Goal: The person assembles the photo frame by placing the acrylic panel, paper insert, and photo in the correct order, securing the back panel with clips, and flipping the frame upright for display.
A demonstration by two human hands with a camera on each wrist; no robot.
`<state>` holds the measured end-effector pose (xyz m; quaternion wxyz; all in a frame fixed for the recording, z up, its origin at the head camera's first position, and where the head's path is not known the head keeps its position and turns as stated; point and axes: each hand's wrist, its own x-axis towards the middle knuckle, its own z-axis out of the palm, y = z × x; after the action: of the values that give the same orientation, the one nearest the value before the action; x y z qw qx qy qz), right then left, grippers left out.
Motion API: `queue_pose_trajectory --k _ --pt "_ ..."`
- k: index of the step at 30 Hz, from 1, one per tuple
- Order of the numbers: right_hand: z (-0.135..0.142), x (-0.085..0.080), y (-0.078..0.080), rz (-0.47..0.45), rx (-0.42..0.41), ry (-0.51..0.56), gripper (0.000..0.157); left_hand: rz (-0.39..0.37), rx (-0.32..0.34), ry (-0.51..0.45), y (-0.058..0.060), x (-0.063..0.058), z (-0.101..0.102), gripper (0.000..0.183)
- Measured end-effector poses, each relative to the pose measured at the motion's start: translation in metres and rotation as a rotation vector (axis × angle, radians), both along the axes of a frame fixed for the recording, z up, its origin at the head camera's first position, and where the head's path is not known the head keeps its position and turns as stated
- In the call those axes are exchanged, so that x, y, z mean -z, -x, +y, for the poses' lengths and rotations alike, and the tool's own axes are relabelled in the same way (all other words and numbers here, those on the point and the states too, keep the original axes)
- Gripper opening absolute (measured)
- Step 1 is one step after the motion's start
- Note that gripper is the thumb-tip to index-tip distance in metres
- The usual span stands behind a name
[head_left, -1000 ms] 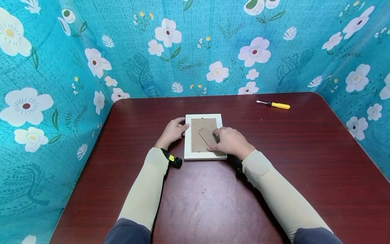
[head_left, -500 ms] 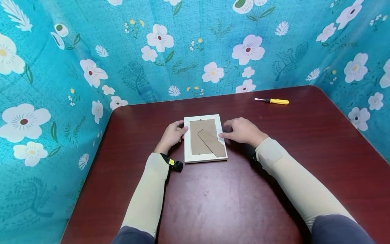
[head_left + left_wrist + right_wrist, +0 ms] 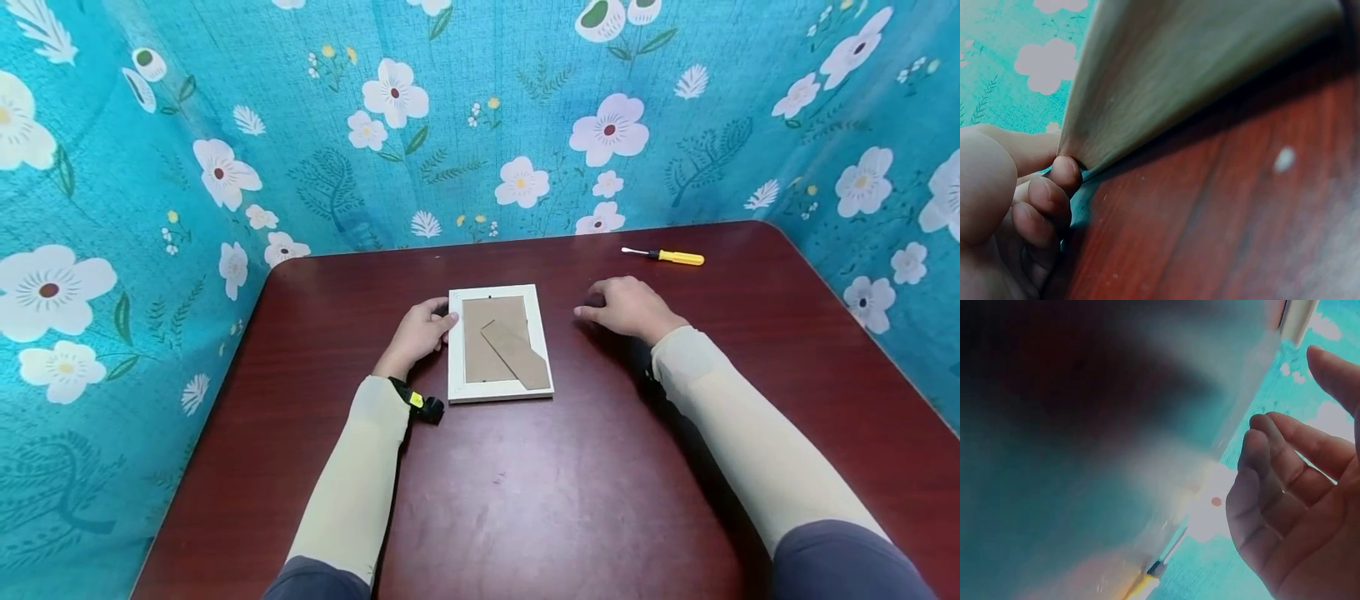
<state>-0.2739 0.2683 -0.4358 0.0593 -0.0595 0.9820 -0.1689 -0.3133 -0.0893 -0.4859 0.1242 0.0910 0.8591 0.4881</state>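
Observation:
A white picture frame [image 3: 456, 358] lies face down on the table, its brown backing board [image 3: 480, 362] upward. A brown stand leg [image 3: 519, 357] lies slantwise across the board and over the lower right of the rim. My left hand [image 3: 415, 335] pinches the frame's left edge, thumb on top. In the left wrist view, curled fingertips [image 3: 1065, 175] meet the frame's edge [image 3: 1147, 81]. My right hand [image 3: 633, 308] is apart from the frame, to its right. The right wrist view shows its fingers [image 3: 1310, 447] loosely bent around nothing.
A screwdriver [image 3: 678, 258] with a yellow handle lies near the table's back edge, beyond my right hand. The dark red table [image 3: 480, 500] reaches back to a blue flowered curtain [image 3: 450, 125], which also hangs at both sides.
My right hand has left the stand leg, passed the frame's right edge and moved farther right onto the table side. My left hand keeps its grip on the frame.

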Motion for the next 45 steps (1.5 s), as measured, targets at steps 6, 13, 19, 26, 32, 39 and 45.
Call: queue_pose_trajectory --k 6,13,19,26,32,39,45 --pt "0.016 -0.001 0.011 -0.009 0.035 -0.024 0.056 0.015 0.002 0.004 -0.002 -0.001 0.0 0.052" --pt "0.026 -0.009 0.021 -0.019 0.028 -0.076 0.058 0.008 0.001 -0.008 -0.001 -0.002 0.0 0.052" --pt "0.032 -0.018 0.03 -0.032 0.022 -0.111 0.051 0.011 -0.002 -0.003 0.002 -0.003 -0.001 0.052" --pt "0.046 -0.017 0.043 0.02 0.03 -0.139 0.046 0.004 -0.001 -0.012 0.004 -0.002 -0.001 0.053" --pt "0.059 -0.007 0.052 0.089 0.037 -0.146 0.049 -0.003 -0.006 -0.005 0.001 -0.002 -0.002 0.052" --pt "0.077 0.0 0.061 0.113 0.077 -0.124 0.05 -0.004 -0.018 -0.001 0.0 -0.001 -0.003 0.051" --pt "0.085 0.002 0.061 0.093 0.123 -0.105 0.053 -0.007 -0.006 -0.009 -0.001 -0.001 -0.003 0.051"
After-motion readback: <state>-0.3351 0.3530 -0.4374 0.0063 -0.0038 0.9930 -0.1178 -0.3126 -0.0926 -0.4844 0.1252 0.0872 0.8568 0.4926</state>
